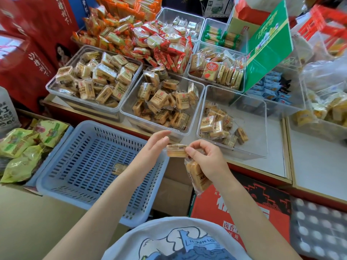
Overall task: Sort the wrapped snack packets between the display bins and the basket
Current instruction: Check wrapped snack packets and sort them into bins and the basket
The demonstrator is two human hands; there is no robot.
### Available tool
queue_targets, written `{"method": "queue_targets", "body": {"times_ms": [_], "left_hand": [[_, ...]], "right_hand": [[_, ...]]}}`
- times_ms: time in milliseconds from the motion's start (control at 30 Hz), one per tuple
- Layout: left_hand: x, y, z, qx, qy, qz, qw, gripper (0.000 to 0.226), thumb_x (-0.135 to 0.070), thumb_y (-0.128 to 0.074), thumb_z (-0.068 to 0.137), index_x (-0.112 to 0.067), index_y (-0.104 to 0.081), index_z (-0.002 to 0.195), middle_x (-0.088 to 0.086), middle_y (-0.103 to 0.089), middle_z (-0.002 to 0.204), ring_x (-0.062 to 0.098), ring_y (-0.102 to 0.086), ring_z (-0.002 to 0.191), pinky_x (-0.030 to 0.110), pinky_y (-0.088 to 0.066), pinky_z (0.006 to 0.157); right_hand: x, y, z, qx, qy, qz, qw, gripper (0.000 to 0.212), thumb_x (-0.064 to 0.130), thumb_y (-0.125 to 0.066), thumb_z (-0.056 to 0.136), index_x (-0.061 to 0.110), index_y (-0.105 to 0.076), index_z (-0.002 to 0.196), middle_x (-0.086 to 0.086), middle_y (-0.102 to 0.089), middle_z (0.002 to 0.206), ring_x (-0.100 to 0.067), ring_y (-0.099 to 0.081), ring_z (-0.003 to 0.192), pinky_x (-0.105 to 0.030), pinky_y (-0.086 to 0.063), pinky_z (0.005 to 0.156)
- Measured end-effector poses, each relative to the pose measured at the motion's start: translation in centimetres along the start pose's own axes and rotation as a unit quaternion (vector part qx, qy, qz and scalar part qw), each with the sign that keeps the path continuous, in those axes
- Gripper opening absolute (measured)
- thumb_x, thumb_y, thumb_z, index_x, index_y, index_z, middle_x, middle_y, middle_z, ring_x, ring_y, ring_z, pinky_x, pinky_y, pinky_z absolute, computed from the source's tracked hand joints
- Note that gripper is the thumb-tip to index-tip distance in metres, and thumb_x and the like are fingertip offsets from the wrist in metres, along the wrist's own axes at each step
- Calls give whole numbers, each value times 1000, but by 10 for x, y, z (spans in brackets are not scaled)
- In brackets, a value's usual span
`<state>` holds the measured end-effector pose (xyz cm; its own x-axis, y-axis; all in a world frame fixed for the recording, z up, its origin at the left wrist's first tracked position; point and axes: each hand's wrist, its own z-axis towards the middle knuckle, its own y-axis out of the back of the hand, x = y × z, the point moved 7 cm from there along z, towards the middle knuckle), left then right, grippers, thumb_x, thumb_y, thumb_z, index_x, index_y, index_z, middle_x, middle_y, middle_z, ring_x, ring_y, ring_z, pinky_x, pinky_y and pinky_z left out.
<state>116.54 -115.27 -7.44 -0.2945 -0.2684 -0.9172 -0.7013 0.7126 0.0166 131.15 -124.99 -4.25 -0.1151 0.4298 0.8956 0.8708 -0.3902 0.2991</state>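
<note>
Sorting barely begun: one packet [119, 168] lies in the basket [56, 177]; right hand [205, 160] grips two, apparently; left hand [152, 147], fingers relaxed, reaches; bins [262, 128] remain stocked.

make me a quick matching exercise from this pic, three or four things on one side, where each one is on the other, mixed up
Things:
1. blue basket
2. green snack bags
3. red carton
4. right hand

Places:
A. low, below the right hand
B. far left, beside the basket
C. in front of the clear bins, under the left forearm
D. centre, pinching a wrapped packet

Pairs: 1-C, 2-B, 3-A, 4-D
</note>
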Motion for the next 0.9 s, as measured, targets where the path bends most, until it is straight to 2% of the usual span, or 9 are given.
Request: {"method": "queue_targets", "body": {"times_ms": [67,133,200,300,400,467,600,733,900], "left_hand": [[-6,-5,-5,54,-46,46,996,46,-58,-72,83,-47,-62,127,-17,-64,131,4,-60,120,32,-46,103],[-12,-4,-8,40,-87,66,993,47,-39,-86,80,-33,-68,123,-7,-73,117,13,-69,110,41,-56,98],[-17,-3,-11,14,-97,32,995,45,-31,-85,76,-23,-71,118,3,-77,106,21,-74,99,46,-60,91],[-21,-3,-13,6,-93,4,996,43,-30,-82,75,-21,-71,115,6,-79,100,22,-76,93,37,-61,82],[-21,-3,-15,0,-82,-7,997,40,-24,-82,76,-20,-71,114,5,-79,99,20,-76,93,31,-60,79],[-19,-3,-16,-1,-66,-26,997,40,-22,-83,74,-18,-72,113,6,-79,100,21,-76,94,33,-61,81],[-21,-7,-18,6,-36,-66,997,43,-25,-83,72,-13,-72,112,6,-79,100,19,-76,94,25,-59,75],[-19,-15,-18,25,1,-110,994,44,-32,-77,76,-14,-70,115,8,-78,103,23,-75,96,34,-60,76],[-18,-24,-20,29,25,-209,977,33,-25,-71,84,-10,-68,113,8,-75,92,20,-73,82,30,-58,57]], "right_hand": [[-1,2,0,2,-11,12,1000,12,22,-66,98,18,-69,87,4,-68,76,-7,-61,69,-22,-50,69],[0,1,0,5,-17,26,999,12,22,-68,97,17,-69,86,4,-68,74,-9,-61,69,-23,-51,69],[3,1,-1,2,-12,37,999,10,23,-71,95,18,-68,87,5,-68,74,-10,-64,69,-25,-53,68],[7,3,-2,3,2,46,999,5,25,-73,93,23,-69,94,6,-71,82,-11,-68,71,-22,-56,66],[8,4,-2,15,9,25,1000,5,24,-73,93,25,-69,91,2,-71,88,-18,-70,78,-25,-57,70],[12,6,-3,16,29,11,999,6,19,-72,93,21,-68,89,5,-69,83,-12,-67,74,-22,-55,70],[20,8,-4,9,58,12,998,5,12,-66,97,12,-68,92,-2,-71,85,-8,-67,73,-25,-57,71],[22,10,-3,-18,77,-2,997,12,11,-65,98,18,-66,89,8,-64,76,-1,-61,69,-22,-54,70],[21,14,-4,-34,77,4,996,14,11,-65,98,20,-66,87,7,-66,76,0,-63,71,-18,-54,71]]}}
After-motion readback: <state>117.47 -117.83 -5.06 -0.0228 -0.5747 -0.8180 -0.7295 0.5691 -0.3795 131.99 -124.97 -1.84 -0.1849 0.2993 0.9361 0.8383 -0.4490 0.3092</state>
